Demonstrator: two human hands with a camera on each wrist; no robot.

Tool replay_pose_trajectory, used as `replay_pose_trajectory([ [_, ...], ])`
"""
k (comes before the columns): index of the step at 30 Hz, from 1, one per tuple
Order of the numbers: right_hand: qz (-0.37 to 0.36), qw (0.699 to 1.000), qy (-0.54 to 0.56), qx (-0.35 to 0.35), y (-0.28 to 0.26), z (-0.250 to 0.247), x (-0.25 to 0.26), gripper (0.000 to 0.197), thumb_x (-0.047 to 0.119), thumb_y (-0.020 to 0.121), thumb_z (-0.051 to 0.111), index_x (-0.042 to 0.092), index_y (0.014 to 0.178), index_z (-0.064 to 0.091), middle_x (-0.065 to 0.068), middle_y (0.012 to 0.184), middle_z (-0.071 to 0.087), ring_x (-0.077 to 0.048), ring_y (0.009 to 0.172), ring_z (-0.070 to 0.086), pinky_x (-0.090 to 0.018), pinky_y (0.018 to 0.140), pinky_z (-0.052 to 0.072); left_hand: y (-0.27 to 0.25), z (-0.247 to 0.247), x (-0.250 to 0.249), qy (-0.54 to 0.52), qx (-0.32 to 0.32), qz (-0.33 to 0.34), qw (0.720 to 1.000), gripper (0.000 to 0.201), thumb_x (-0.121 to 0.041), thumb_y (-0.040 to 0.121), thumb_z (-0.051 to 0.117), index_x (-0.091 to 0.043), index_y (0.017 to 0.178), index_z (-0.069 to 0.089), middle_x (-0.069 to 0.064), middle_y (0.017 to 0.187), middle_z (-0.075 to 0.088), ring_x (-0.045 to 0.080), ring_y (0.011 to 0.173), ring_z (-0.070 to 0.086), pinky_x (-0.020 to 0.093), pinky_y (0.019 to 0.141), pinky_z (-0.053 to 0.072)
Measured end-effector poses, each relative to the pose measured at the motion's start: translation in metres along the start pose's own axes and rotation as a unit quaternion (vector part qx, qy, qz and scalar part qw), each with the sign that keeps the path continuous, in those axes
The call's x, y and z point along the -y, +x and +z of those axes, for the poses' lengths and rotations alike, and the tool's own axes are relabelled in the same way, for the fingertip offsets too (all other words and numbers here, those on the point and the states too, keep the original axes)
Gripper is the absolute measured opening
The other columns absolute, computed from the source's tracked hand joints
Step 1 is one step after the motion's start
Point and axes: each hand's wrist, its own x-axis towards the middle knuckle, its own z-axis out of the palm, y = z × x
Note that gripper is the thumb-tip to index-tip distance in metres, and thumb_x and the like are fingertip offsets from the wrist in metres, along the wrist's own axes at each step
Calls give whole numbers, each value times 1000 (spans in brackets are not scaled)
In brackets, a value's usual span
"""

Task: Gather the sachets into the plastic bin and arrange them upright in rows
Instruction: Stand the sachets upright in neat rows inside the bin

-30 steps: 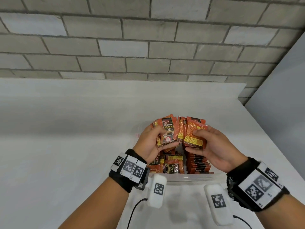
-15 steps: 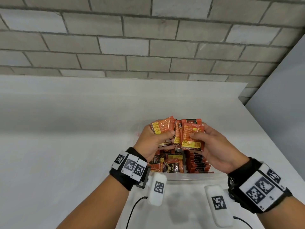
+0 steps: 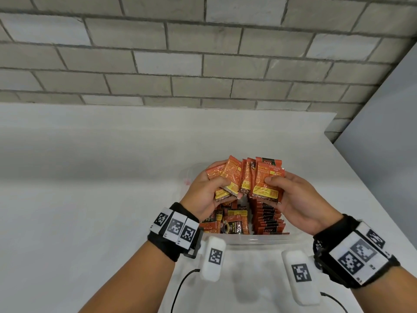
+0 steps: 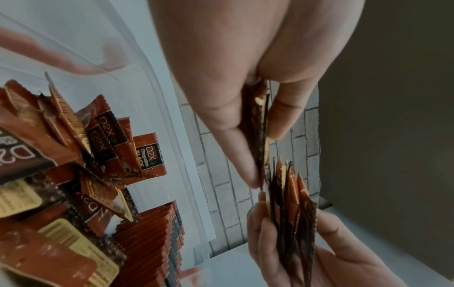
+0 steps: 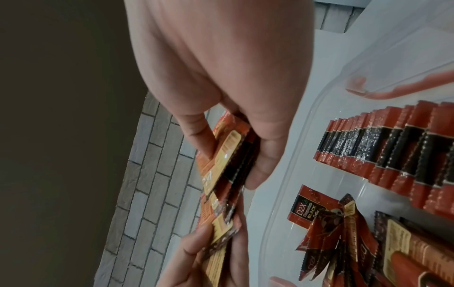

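Left hand [image 3: 204, 188] grips a fanned sachet bundle [image 3: 225, 180]; right hand [image 3: 293, 197] pinches an upright sachet stack [image 3: 266, 181]; the plastic bin [image 3: 255, 240] lies directly below, its standing row [image 3: 267, 219] nearer the right hand.

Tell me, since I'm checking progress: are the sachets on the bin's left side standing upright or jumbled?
Jumbled. The left-side sachets lie tilted and overlapping in the plastic bin, unlike the neat row standing on edge at the right.

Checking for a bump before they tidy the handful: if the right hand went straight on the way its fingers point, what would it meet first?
Probably the left hand and its sachets. The right hand holds its own sachets pointing left, nearly edge to edge with them above the bin; depth is unclear.
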Motion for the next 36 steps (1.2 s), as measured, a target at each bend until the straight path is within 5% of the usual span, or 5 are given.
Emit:
replay_pose_trajectory([
  [9,0,1000,-8,11,0,6,3,22,5,93,50,13,112,59,-10,106,71,-21,92,70,-36,76,57,-1,9,1,60,22,70,995,42,12,83,58,-19,111,60,4,102,69,17,96,66,31,82,56],
  [21,-30,985,-158,68,-6,32,7,28,2,92,49,14,116,59,-7,106,70,-25,104,65,-41,95,49,-2,20,-3,109,56,91,988,26,-39,87,59,-18,100,69,7,101,71,22,97,67,33,84,52],
  [26,-65,987,-131,71,-5,35,11,31,1,92,49,13,119,57,-9,110,68,-24,106,62,-41,98,47,2,15,-11,8,74,46,996,98,-56,59,83,-1,132,47,22,124,60,34,112,60,46,93,50],
  [33,-95,955,-253,123,-2,41,6,33,12,96,49,24,127,47,-2,123,61,-14,113,59,-32,98,48,2,26,-13,-66,107,-12,992,26,-9,74,58,-6,100,60,8,85,65,18,76,66,28,69,54],
  [36,-126,858,-491,83,0,34,10,52,54,85,48,39,134,38,7,148,30,-15,136,28,-43,114,28,2,23,-10,-81,93,-42,991,24,-11,69,57,-7,92,62,8,79,64,17,70,63,26,65,51],
])
